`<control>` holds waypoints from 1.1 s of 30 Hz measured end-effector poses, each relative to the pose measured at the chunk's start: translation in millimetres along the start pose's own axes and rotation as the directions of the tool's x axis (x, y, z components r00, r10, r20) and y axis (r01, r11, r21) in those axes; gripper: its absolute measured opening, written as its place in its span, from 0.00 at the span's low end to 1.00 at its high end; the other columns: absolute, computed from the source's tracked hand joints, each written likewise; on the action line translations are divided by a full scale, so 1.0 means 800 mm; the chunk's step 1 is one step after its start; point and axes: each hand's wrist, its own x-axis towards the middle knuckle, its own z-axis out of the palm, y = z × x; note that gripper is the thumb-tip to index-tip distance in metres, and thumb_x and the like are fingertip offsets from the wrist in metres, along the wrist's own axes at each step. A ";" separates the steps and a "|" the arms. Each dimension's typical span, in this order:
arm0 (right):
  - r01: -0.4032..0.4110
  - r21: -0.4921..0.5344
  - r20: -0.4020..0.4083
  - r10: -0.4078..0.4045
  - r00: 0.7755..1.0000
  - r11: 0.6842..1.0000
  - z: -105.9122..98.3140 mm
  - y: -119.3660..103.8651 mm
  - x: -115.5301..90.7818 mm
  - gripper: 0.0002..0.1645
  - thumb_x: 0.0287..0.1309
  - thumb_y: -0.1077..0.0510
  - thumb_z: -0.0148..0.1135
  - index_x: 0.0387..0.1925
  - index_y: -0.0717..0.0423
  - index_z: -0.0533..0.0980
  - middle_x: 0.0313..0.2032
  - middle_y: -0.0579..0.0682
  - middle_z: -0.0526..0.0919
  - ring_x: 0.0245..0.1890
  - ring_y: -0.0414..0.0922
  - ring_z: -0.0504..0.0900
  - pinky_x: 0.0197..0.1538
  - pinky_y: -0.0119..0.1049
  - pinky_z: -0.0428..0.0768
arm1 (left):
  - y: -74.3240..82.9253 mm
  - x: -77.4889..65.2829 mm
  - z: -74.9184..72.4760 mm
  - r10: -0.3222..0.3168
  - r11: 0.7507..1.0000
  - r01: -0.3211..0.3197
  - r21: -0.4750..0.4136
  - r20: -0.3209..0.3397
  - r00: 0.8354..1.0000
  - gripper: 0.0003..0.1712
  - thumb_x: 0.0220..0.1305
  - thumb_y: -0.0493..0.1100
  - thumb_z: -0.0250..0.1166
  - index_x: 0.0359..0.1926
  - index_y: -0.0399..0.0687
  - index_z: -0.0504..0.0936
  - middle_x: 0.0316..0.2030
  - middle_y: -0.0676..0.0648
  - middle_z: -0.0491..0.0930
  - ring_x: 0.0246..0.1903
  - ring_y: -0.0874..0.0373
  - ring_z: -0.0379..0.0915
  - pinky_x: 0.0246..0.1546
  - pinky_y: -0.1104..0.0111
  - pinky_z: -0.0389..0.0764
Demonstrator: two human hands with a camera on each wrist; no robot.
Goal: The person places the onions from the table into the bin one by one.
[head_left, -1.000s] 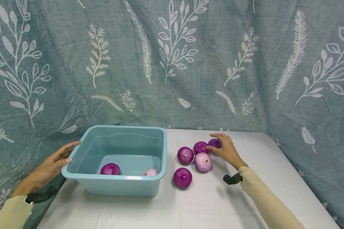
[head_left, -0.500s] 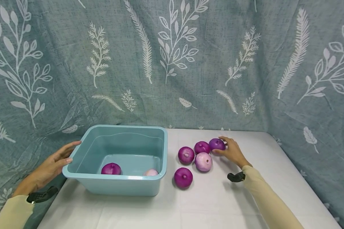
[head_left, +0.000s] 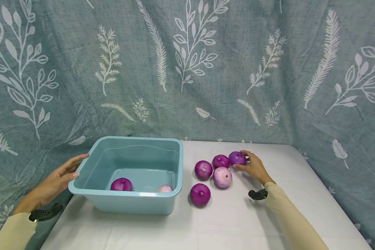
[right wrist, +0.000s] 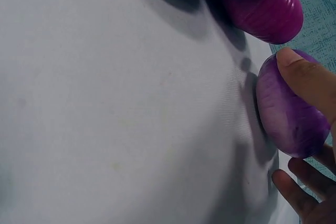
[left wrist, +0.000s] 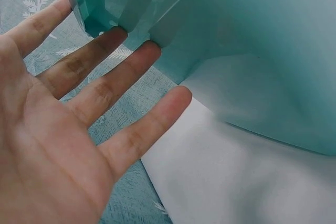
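My right hand (head_left: 254,168) is around a purple onion (head_left: 236,158) at the back of the table, thumb on its near side and fingers on the far side. In the right wrist view, the thumb (right wrist: 307,80) presses on that onion. At the left, my left hand (head_left: 57,180) touches the rim and outer side of a pale blue tub (head_left: 125,203). Its fingers (left wrist: 131,80) are spread and nearly straight in the left wrist view. Inside the tub are a magenta onion (head_left: 121,184) and a pale pink onion (head_left: 165,188), partly hidden by the front wall.
Between the tub and my right hand, several onions stand on the white table (head_left: 231,222): a dark one (head_left: 203,170), a magenta one (head_left: 221,161), a pale one (head_left: 222,177) and a nearer one (head_left: 200,194). A leaf-patterned curtain (head_left: 187,114) hangs behind.
My right hand has come down and slightly right, from above the purple onion to around it. The left hand and tub have stayed in place.
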 end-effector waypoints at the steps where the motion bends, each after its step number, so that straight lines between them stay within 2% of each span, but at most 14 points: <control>1: -0.003 0.003 0.001 0.003 1.000 1.000 0.000 0.000 0.000 0.52 0.55 0.46 0.80 0.72 0.65 0.65 0.65 0.69 0.72 0.59 0.66 0.76 0.60 0.63 0.73 | 0.000 0.000 0.000 -0.001 1.000 0.001 0.000 0.001 1.000 0.37 0.83 0.36 0.44 0.84 0.57 0.43 0.73 0.67 0.53 0.65 0.78 0.62 0.54 0.71 0.77; 7: -0.013 0.017 -0.003 0.013 1.000 1.000 -0.001 0.001 -0.001 0.53 0.55 0.46 0.79 0.73 0.65 0.65 0.65 0.69 0.72 0.59 0.66 0.77 0.60 0.62 0.75 | 0.001 -0.002 0.000 -0.002 1.000 0.002 0.005 0.008 1.000 0.37 0.83 0.37 0.45 0.84 0.58 0.42 0.75 0.64 0.49 0.65 0.81 0.58 0.54 0.73 0.76; 14: -0.029 0.018 -0.012 0.030 0.999 0.999 -0.002 0.002 -0.004 0.53 0.54 0.46 0.80 0.73 0.65 0.65 0.65 0.68 0.73 0.58 0.65 0.77 0.59 0.61 0.76 | 0.001 0.000 0.000 0.004 1.000 -0.004 0.002 0.005 1.000 0.37 0.83 0.36 0.44 0.84 0.57 0.42 0.75 0.65 0.50 0.65 0.80 0.59 0.54 0.72 0.76; 21: -0.018 0.008 -0.021 0.019 1.000 1.000 -0.005 0.002 -0.004 0.54 0.54 0.42 0.79 0.73 0.65 0.65 0.65 0.68 0.73 0.58 0.64 0.78 0.58 0.60 0.77 | 0.000 0.001 0.000 0.012 1.000 -0.012 0.007 -0.006 1.000 0.37 0.83 0.35 0.45 0.84 0.55 0.43 0.73 0.66 0.53 0.65 0.78 0.61 0.54 0.71 0.77; 27: 0.002 0.003 -0.049 -0.002 0.999 1.000 -0.010 -0.001 -0.006 0.52 0.55 0.44 0.79 0.72 0.65 0.66 0.64 0.68 0.74 0.56 0.64 0.79 0.56 0.59 0.77 | 0.002 0.000 -0.001 0.016 1.000 -0.016 0.002 -0.004 1.000 0.37 0.83 0.36 0.45 0.84 0.58 0.44 0.71 0.67 0.56 0.63 0.75 0.65 0.53 0.69 0.79; 33: 0.029 -0.009 -0.072 -0.030 0.997 1.000 -0.016 -0.012 -0.009 0.51 0.55 0.44 0.79 0.71 0.65 0.68 0.63 0.68 0.75 0.54 0.64 0.80 0.55 0.59 0.79 | 0.002 0.000 -0.001 0.009 1.000 -0.009 0.009 -0.003 1.000 0.37 0.83 0.36 0.44 0.84 0.59 0.44 0.70 0.67 0.56 0.63 0.77 0.64 0.52 0.69 0.79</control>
